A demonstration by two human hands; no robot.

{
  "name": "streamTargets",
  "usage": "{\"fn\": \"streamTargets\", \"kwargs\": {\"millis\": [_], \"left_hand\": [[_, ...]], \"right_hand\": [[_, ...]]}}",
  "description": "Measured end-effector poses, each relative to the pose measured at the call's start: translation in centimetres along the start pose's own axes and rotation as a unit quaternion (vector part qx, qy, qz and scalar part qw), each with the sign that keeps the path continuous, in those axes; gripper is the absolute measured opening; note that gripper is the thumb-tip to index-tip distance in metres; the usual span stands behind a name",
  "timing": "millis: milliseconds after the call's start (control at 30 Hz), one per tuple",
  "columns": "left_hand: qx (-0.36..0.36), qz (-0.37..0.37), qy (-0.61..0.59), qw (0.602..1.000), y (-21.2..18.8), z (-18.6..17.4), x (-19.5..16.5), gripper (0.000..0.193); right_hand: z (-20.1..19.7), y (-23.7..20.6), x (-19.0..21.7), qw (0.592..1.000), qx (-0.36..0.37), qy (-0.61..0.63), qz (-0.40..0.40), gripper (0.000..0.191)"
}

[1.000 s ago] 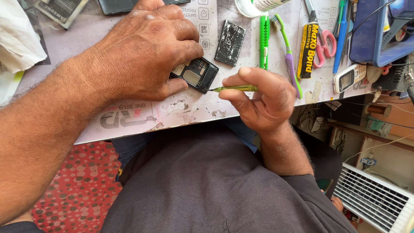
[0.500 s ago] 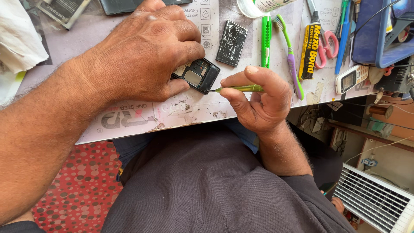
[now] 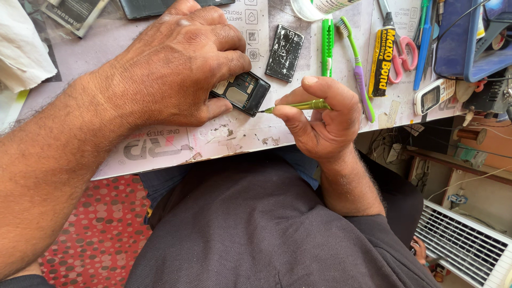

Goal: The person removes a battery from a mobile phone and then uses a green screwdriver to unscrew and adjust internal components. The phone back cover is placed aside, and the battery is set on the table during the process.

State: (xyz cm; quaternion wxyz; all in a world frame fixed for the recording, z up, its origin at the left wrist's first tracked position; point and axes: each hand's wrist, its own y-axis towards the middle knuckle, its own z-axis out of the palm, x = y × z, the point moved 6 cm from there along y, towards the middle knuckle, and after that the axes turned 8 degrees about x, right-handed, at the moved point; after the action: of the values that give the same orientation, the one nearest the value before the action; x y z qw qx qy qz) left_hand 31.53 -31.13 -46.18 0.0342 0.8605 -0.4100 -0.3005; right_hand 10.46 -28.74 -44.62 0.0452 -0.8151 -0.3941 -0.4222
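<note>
Left hand [image 3: 176, 69] still clamps black phone body [image 3: 242, 93] flat on surface [image 3: 160, 146]. Right hand [image 3: 320, 120] fingers keep pinching green screwdriver [image 3: 298, 106], tip unchanged at phone's right edge.

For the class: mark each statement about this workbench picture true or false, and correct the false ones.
1. The left hand presses down on a small black phone. True.
2. The right hand holds a red pen. False: it holds a thin green screwdriver, tip at the phone's edge.
3. A green and purple toothbrush lies on the table beyond the right hand. True.
4. The pink-handled scissors lie left of the phone. False: they lie to its right, beside a yellow and black glue tube.
5. A small white phone lies near the table's right edge. True.
</note>
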Motion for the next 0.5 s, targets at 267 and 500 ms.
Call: {"fn": "streamTargets", "kwargs": {"millis": [267, 500], "left_hand": [[0.005, -0.004, -0.006, 1.000, 0.0, 0.1, 0.0, 0.045], [0.012, -0.004, -0.027, 1.000, 0.0, 0.1, 0.3, 0.046]], "right_hand": [[0.1, -0.2, -0.9, 1.000, -0.012, 0.025, 0.006, 0.047], [0.0, 0.0, -2.4, 0.997, -0.030, 0.059, 0.044, 0.048]]}}
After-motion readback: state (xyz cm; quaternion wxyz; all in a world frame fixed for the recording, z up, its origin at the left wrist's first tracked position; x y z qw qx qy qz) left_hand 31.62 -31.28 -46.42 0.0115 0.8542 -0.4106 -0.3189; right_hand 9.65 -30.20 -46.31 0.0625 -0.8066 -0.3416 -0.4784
